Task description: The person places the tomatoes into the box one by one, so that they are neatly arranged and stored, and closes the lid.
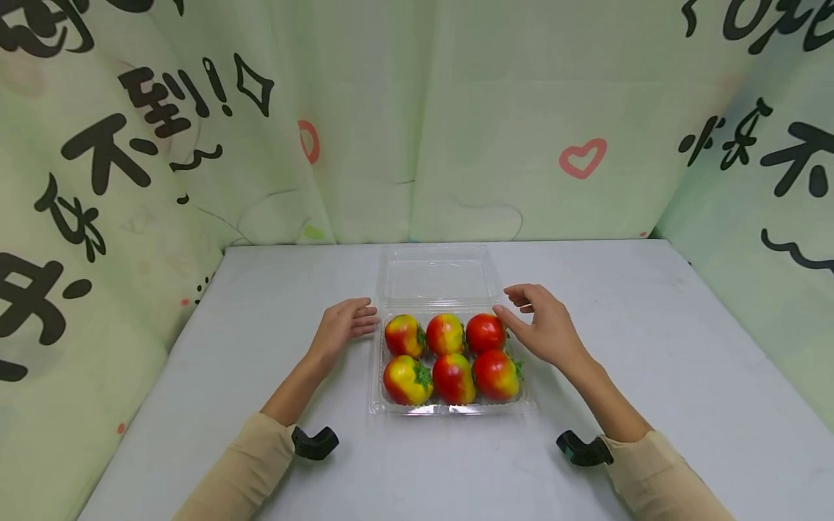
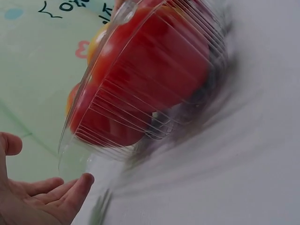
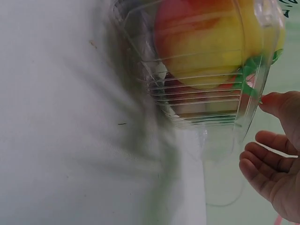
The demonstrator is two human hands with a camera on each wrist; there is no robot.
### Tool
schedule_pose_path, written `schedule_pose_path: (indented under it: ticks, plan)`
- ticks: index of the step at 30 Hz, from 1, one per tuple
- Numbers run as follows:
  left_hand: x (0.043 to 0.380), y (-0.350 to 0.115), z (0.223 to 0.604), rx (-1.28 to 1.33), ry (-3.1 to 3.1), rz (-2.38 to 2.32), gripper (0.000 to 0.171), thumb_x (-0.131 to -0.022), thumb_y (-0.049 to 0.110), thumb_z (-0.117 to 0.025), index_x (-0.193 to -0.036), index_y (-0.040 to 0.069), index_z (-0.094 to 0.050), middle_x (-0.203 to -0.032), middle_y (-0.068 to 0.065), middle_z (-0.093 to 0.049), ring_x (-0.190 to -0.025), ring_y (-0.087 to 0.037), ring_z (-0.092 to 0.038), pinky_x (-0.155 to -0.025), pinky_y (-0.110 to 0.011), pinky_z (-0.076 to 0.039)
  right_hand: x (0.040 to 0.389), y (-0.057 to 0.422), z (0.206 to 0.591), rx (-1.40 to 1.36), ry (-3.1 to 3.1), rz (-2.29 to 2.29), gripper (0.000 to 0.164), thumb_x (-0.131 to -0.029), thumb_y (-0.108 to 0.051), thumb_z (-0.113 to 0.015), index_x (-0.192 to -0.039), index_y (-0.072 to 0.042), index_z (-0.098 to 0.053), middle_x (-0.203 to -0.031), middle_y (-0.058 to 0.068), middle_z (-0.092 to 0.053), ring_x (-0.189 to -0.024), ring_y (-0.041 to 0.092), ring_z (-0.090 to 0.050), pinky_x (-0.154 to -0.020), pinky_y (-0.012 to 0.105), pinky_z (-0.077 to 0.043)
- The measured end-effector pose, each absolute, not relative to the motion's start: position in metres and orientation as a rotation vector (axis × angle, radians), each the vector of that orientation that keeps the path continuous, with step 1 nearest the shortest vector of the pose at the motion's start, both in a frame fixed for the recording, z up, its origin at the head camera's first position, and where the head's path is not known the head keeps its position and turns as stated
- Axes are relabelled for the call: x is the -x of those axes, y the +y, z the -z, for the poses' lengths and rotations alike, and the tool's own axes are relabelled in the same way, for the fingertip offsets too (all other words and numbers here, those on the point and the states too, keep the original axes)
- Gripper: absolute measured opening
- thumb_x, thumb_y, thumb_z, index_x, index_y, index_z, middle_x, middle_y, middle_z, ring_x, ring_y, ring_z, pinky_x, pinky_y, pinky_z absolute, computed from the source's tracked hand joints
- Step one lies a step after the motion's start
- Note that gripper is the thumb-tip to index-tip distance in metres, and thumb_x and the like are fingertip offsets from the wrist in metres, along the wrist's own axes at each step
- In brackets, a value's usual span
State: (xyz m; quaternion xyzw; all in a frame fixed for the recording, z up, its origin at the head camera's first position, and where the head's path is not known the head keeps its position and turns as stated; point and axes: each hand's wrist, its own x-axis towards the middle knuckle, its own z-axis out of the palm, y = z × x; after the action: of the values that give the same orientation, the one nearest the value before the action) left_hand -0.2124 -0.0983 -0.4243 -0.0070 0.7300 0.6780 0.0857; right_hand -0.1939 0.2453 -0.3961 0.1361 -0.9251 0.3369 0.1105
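Note:
A clear plastic clamshell box (image 1: pixel 449 409) stands on the table in the head view, its see-through lid (image 1: pixel 438 278) laid back behind it. Two rows of red-and-yellow fruits with green leaves fill the tray, among them a yellow-red one (image 1: pixel 407 380) at front left and a redder one (image 1: pixel 485 333) at back right. My left hand (image 1: pixel 344 325) is beside the box's left edge, fingers extended and holding nothing. At the back right corner is my right hand (image 1: pixel 542 322), fingers loosely bent; its thumb (image 3: pixel 276 104) is at the box's rim, and whether it touches cannot be told.
The white table (image 1: pixel 287 304) reaches back to a pale green printed curtain (image 1: pixel 495 123), which also hangs at both sides. Dark curved devices sit at the left wrist (image 1: pixel 316 443) and the right wrist (image 1: pixel 583 449), by beige sleeves.

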Motion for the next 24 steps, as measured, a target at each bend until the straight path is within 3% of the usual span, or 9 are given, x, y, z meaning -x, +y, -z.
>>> schedule_pose_path:
  ticks: [12, 19, 24]
  plan:
    - [0.234, -0.090, 0.415, 0.133, 2.141, -2.044, 0.052, -0.109, 0.027, -0.036, -0.140, -0.011, -0.053, -0.133, -0.028, -0.064, -0.121, -0.038, -0.065, -0.102, -0.040, -0.053, 0.221, 0.247, 0.398, -0.373, -2.737, -1.069, 0.038, -0.103, -0.018, -0.060, -0.128, 0.011, -0.061, -0.118, 0.028, -0.066, -0.104, 0.042, -0.066, -0.094, 0.056, -0.056]
    - [0.241, -0.088, 0.412, 0.151, 2.116, -2.045, 0.052, -0.109, 0.027, -0.036, -0.140, -0.011, -0.053, -0.134, -0.027, -0.063, -0.121, -0.038, -0.065, -0.101, -0.039, -0.053, 0.237, 0.251, 0.394, -0.205, -2.830, -1.296, 0.047, -0.109, -0.028, -0.048, -0.138, 0.008, -0.056, -0.130, 0.029, -0.063, -0.118, 0.043, -0.061, -0.104, 0.056, -0.050]
    - [0.245, -0.087, 0.411, 0.153, 2.111, -2.041, 0.053, -0.109, 0.029, -0.037, -0.139, -0.011, -0.054, -0.134, -0.027, -0.064, -0.120, -0.036, -0.066, -0.101, -0.039, -0.053, 0.244, 0.250, 0.394, -0.033, -2.850, -1.581, 0.055, -0.110, -0.033, -0.045, -0.145, 0.009, -0.048, -0.141, 0.030, -0.055, -0.126, 0.042, -0.058, -0.111, 0.050, -0.046]
